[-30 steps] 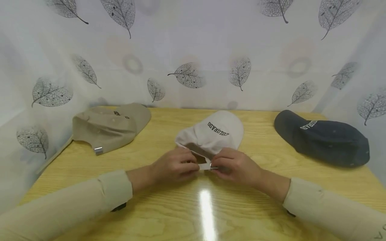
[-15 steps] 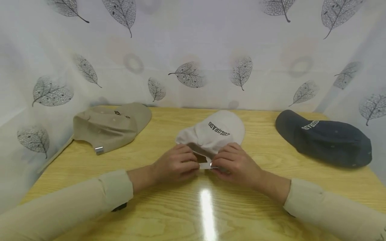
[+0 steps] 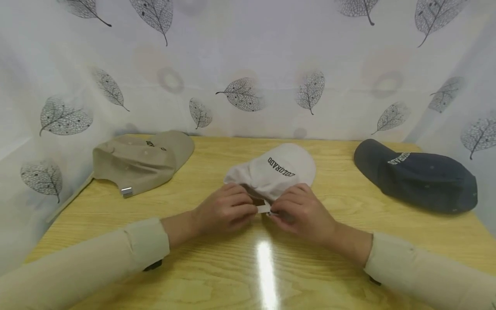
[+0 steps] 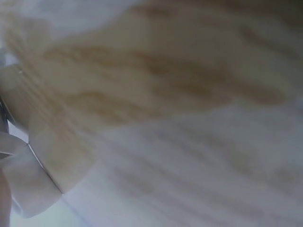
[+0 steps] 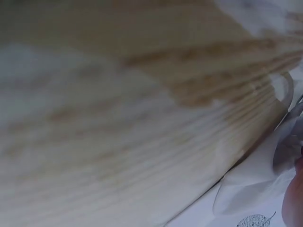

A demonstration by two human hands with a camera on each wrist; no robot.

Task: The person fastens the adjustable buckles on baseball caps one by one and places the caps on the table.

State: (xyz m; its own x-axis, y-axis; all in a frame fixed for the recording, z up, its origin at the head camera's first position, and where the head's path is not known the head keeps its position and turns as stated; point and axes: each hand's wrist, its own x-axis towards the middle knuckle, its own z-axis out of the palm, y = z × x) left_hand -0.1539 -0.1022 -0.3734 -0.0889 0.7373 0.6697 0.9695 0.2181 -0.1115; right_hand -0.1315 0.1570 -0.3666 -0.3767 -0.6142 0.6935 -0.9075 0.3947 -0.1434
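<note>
Left hand [image 3: 226, 209] and right hand [image 3: 303, 210] pinch the narrow white strap [image 3: 263, 209] of the off-white cloth cap [image 3: 265, 178], brim [image 3: 303, 161] pointing away rightward

Left forearm [image 3: 179, 228], right forearm [image 3: 353, 243] slant inward; left grip [image 3: 224, 209], right grip [image 3: 303, 210] near each other, both curled, pinching.

You're wearing pale khaki sleeves [image 3: 73, 262], lightly creased, running down to broad cuffs [image 3: 149, 241], and look, a small black piece [image 3: 153, 265] peeks out below each!
</note>
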